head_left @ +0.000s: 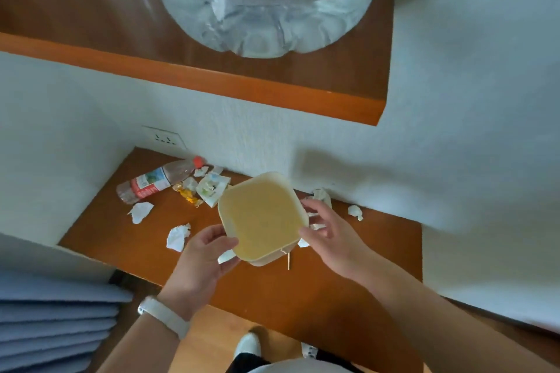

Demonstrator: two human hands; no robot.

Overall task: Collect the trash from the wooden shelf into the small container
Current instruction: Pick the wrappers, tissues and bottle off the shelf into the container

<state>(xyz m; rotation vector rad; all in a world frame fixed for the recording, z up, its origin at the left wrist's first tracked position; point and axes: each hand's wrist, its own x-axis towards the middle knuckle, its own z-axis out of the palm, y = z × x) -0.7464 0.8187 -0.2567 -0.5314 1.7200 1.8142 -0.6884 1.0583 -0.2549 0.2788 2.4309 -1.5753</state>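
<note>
Fingers [225, 244] on container [262, 215], unlabelled

Two bare hands at the small container [263, 218], seen from above.

Left hand [201, 257]: reaches in from below and left of the container, forearm bare, a pale band [165, 316] around the wrist; thumb laid on the container's near-left rim, fingers curled beneath that corner, gripping it. Right hand [330, 235]: comes in from below and right of the container, forearm bare; fingers spread and loosely extended, thumb tip touching the container's right rim, the other fingers reaching past its far-right corner; whether they press the wall cannot be told. Both wrists are straight, palms turned inward toward the container.
</note>
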